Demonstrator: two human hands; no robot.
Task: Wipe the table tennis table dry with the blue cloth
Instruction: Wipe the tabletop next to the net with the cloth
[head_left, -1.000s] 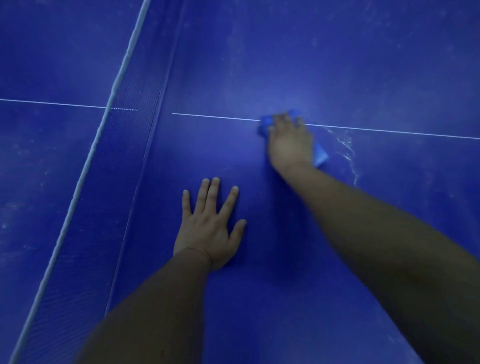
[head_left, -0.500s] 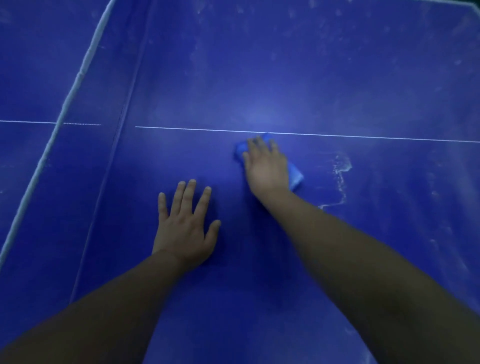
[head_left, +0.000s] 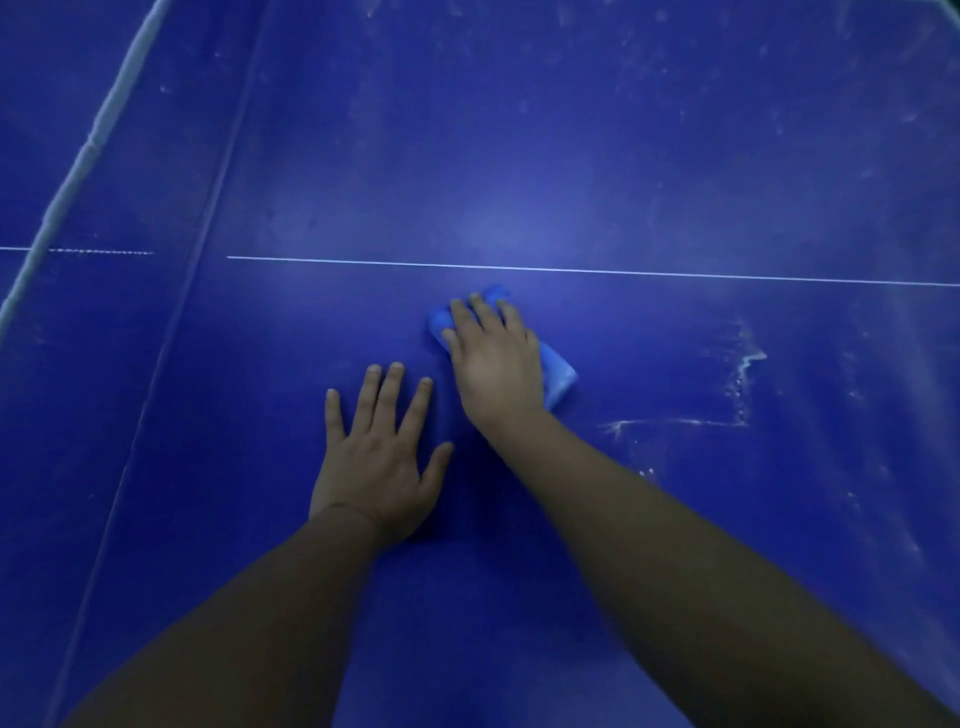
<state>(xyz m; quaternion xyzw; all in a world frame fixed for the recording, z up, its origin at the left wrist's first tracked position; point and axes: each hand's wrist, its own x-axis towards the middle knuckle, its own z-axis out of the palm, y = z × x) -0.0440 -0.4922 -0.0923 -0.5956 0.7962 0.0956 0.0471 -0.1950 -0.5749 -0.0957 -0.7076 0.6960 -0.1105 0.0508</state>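
The dark blue table tennis table (head_left: 597, 171) fills the view. My right hand (head_left: 493, 358) presses flat on a folded light blue cloth (head_left: 558, 376), just below the white centre line (head_left: 623, 271); the cloth shows past my fingertips and beside my wrist. My left hand (head_left: 376, 457) lies flat on the table with fingers spread, close to the left of my right wrist, holding nothing. Whitish water streaks (head_left: 737, 384) lie on the surface to the right of the cloth.
The net (head_left: 130, 218) with its white top band (head_left: 98, 130) runs diagonally along the left side. Faint smears and specks mark the far half and the right part of the table.
My right hand has drawn the cloth back from the white line toward me and nearer my left hand. A new horizontal water streak shows to the right. The left hand stays flat.
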